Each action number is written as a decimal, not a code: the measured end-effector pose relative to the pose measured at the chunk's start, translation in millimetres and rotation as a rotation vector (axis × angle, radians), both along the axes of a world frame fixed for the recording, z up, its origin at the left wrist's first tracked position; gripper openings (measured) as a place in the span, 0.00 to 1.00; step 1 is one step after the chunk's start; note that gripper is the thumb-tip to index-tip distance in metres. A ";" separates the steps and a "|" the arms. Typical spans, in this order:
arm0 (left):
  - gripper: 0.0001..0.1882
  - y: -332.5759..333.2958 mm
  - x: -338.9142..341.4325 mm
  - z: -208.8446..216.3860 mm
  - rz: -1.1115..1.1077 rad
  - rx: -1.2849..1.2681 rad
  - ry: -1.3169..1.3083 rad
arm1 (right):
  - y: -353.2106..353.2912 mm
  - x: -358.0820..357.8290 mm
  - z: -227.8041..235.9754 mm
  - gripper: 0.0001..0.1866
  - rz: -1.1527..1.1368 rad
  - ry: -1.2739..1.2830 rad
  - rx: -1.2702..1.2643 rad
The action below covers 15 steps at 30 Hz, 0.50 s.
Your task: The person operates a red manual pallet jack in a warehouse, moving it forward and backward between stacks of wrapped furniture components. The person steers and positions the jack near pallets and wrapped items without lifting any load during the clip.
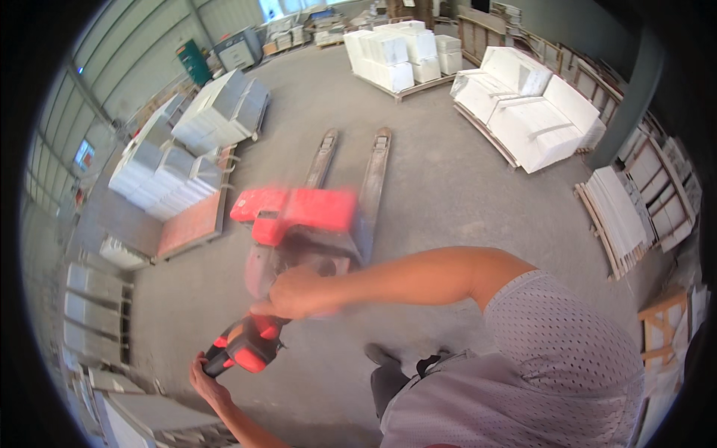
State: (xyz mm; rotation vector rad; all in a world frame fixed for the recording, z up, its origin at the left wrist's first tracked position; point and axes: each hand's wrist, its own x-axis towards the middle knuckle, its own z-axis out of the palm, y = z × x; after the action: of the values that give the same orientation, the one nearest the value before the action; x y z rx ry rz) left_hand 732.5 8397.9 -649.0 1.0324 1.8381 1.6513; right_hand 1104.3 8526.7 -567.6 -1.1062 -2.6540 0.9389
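A red electric pallet jack stands in front of me, its two forks pointing away and bare. The red and black tiller head is tilted toward my left side. Wrapped round the black grip at its outer end is my left hand. My right hand reaches across to the far side of the tiller head, at or just above it. Motion blur covers that hand, and its fingers cannot be made out. The jack's body is smeared by motion as well.
Left of the jack, pale slabs stand on a reddish pallet. White block stacks sit on pallets beyond the forks, with more white slabs at right. A grey column rises there. Grey floor lies around the forks.
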 end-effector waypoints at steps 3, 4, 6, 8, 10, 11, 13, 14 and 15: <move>0.16 48.6 -43.3 -4.8 -0.041 -0.014 -0.025 | 34.6 -36.1 0.0 0.43 -0.024 -0.015 -0.026; 0.16 64.5 -56.7 -6.7 -0.046 -0.013 -0.043 | 46.9 -47.5 0.5 0.43 -0.012 -0.017 -0.018; 0.15 95.5 -77.9 -9.2 -0.047 -0.005 -0.037 | 73.8 -68.7 1.7 0.42 0.006 -0.047 -0.082; 0.16 127.9 -90.2 -9.1 -0.033 -0.020 0.050 | 103.0 -87.2 2.9 0.40 0.022 -0.055 -0.196; 0.19 162.4 -98.8 -5.4 0.048 -0.067 -0.059 | 133.5 -102.1 5.4 0.38 0.031 -0.031 -0.341; 0.21 179.7 -103.9 -3.5 0.102 -0.107 -0.209 | 147.0 -108.9 7.1 0.32 0.050 -0.005 -0.424; 0.24 213.0 -117.7 -3.3 0.185 -0.149 -0.386 | 168.9 -118.6 6.6 0.28 0.085 0.049 -0.579; 0.24 230.6 -126.4 -4.8 0.205 -0.156 -0.412 | 186.1 -126.8 6.7 0.28 0.114 0.071 -0.611; 0.25 249.2 -135.6 -5.9 0.222 -0.158 -0.462 | 200.2 -133.6 6.1 0.28 0.143 0.096 -0.642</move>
State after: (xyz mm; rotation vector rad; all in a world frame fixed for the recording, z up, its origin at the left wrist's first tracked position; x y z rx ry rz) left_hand 596.9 8647.2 -654.9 0.3478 1.7708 1.6616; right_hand 970.7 8726.9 -561.5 -0.9277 -2.4288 1.9033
